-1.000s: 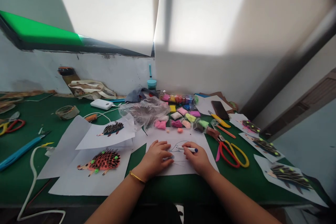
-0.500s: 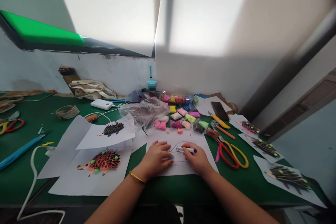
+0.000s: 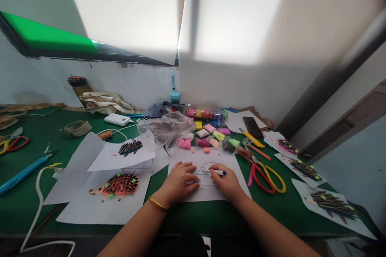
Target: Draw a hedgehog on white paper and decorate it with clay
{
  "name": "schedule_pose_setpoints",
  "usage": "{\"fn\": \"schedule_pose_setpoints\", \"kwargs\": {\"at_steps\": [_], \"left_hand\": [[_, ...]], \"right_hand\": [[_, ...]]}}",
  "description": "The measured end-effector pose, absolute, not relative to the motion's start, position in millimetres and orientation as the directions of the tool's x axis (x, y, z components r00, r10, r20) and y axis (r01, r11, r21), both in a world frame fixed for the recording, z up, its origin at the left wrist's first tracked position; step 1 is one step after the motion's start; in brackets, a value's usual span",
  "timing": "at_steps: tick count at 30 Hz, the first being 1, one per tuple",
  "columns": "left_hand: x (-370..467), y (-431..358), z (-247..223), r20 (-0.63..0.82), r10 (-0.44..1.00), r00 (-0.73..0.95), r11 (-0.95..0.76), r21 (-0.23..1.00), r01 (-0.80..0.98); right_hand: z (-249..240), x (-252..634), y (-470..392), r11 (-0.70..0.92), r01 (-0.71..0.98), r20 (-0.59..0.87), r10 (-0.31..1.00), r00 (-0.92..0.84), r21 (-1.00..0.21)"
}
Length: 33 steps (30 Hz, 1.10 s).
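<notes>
A white sheet [image 3: 238, 172] with a thin curved outline and straight lines drawn on it lies in front of me. My left hand [image 3: 180, 180] rests on its left side, fingers spread; a small clear-bluish item shows by the fingertips, too small to name. My right hand [image 3: 225, 180] holds a white marker with a blue end [image 3: 217, 172], its tip on the paper by the drawn outline. Two small clay balls, one of them coral [image 3: 207, 150], sit at the sheet's top edge.
Clay packets [image 3: 202, 133] and a plastic bag [image 3: 169, 126] lie behind the sheet. Right are red-yellow scissors [image 3: 263, 176], a cutter [image 3: 252, 138], a phone [image 3: 252, 127] and hedgehog pictures [image 3: 328, 204]. More hedgehog pictures [image 3: 105, 209], a power bank [image 3: 117, 119] and a blue tool [image 3: 24, 173] are left.
</notes>
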<state>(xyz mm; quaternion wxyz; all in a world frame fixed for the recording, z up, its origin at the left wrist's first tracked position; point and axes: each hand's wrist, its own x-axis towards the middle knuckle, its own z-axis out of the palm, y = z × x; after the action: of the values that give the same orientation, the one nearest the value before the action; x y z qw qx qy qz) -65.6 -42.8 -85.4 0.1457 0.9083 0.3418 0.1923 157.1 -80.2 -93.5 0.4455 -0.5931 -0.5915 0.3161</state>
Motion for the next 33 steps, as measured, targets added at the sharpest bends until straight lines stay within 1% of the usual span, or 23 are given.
{"fn": "schedule_pose_setpoints", "kwargs": {"at_steps": [6, 17, 21, 28, 33], "left_hand": [[-65.8, -42.4, -86.3, 0.259, 0.672, 0.694, -0.730, 0.393, 0.560], [-65.4, -42.6, -85.2, 0.255, 0.677, 0.690, -0.725, 0.393, 0.566], [-65.6, -43.1, -85.1, 0.248, 0.677, 0.692, -0.723, 0.396, 0.566], [-65.6, -42.9, -83.8, 0.228, 0.681, 0.696, -0.717, 0.399, 0.572], [-65.6, -42.4, -84.6, 0.226, 0.684, 0.693, -0.715, 0.396, 0.576]], "right_hand": [[-94.0, 156.9, -80.5, 0.081, 0.412, 0.139, 0.984, 0.112, -0.908], [-90.3, 156.1, -81.5, 0.086, 0.417, 0.130, 0.988, 0.079, -0.905], [-91.1, 157.0, -81.0, 0.080, 0.433, 0.137, 0.985, 0.104, -0.898], [-92.6, 158.4, -81.4, 0.046, 0.346, 0.104, 0.983, 0.151, -0.937], [-91.5, 160.0, -85.5, 0.120, 0.335, 0.163, 0.981, 0.103, -0.935]]}}
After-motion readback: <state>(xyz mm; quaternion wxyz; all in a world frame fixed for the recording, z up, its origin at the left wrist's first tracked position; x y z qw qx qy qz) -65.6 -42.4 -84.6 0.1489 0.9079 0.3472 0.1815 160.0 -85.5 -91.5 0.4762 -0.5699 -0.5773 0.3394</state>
